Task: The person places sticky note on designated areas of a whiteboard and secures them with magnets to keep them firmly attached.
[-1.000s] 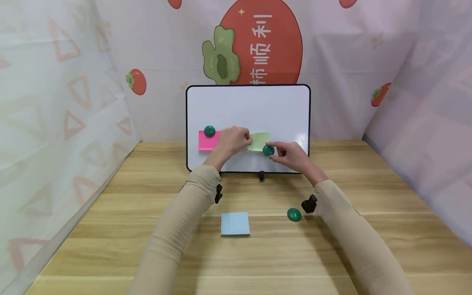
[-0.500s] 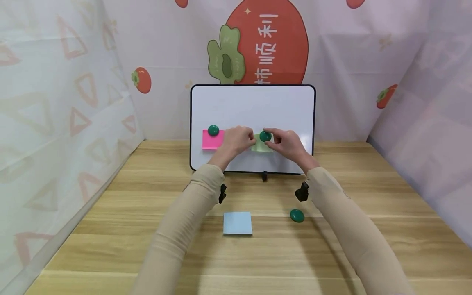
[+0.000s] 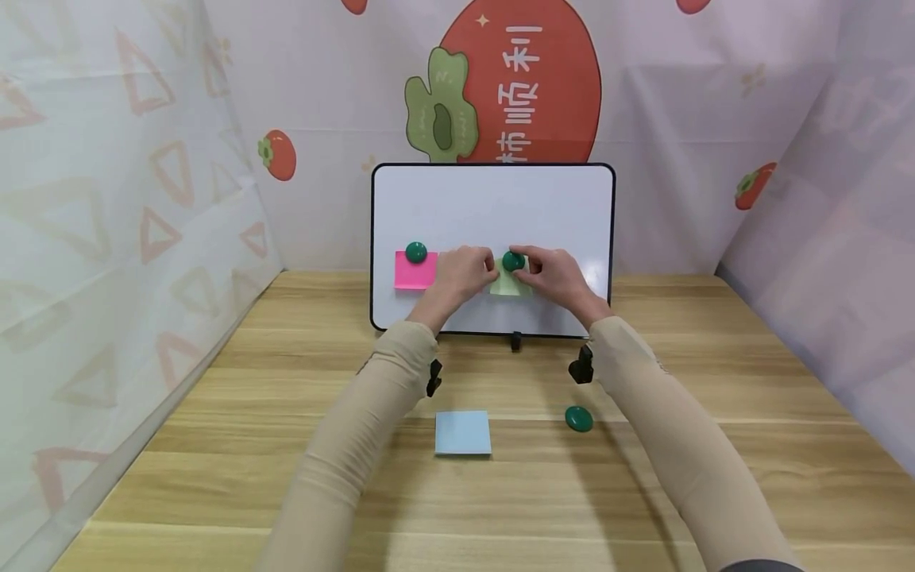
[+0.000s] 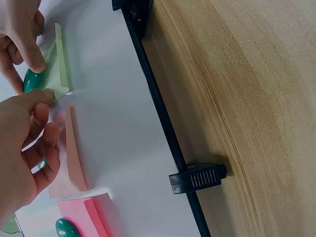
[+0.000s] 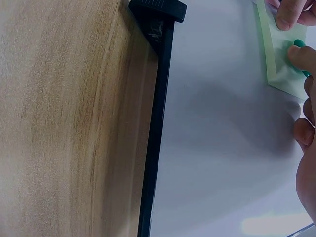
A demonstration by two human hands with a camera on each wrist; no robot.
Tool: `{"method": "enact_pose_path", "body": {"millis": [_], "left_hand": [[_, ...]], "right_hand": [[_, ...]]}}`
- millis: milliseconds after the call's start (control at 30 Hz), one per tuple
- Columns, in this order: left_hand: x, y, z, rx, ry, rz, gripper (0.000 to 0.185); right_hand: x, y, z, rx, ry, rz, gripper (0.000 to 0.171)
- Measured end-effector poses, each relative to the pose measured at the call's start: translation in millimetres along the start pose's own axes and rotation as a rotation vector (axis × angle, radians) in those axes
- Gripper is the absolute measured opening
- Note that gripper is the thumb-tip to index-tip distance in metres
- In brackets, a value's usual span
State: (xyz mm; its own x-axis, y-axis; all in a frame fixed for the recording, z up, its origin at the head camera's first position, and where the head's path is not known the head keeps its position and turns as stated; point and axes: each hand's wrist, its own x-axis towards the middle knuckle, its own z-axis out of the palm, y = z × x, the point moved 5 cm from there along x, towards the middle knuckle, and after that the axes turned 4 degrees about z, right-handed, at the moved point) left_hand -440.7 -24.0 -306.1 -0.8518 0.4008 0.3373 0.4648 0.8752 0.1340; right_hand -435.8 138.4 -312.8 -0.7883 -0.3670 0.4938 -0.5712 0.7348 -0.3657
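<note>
Thumb and forefinger of my right hand hold a round green magnet against the upper part of a light green sticky note on the whiteboard. At that note's left edge, my left hand pinches the paper, its other fingers loosely curled in the left wrist view. Behind the left hand an orange sticky note shows in that view, with a bit of green peeking between the fingers. Further left, a pink sticky note sits under another green magnet.
On the wooden table lie a light blue sticky note and a spare green magnet, below the arms. Black clip feet support the board's lower edge. A printed cloth backdrop stands behind.
My right hand has carried the magnet up and left, from the green note's lower right corner to its upper part. The left hand stays at the note's left edge. The view has shifted slightly.
</note>
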Motion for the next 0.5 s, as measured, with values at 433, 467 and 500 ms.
{"method": "enact_pose_path", "body": {"millis": [433,467,500], "left_hand": [[-3.4,0.3,-1.4,0.007,0.028,-0.019,0.019],[-3.7,0.4,-1.7,0.006,0.028,-0.020,0.020],[-4.3,0.5,-1.8,0.006,0.029,-0.021,0.020]], "right_hand": [[1.3,-2.0,-0.1,-0.087,-0.036,0.060,0.044],[0.9,-2.7,-0.4,-0.090,-0.039,0.062,0.044],[0.5,-3.3,-0.5,-0.098,-0.044,0.063,0.045]]}}
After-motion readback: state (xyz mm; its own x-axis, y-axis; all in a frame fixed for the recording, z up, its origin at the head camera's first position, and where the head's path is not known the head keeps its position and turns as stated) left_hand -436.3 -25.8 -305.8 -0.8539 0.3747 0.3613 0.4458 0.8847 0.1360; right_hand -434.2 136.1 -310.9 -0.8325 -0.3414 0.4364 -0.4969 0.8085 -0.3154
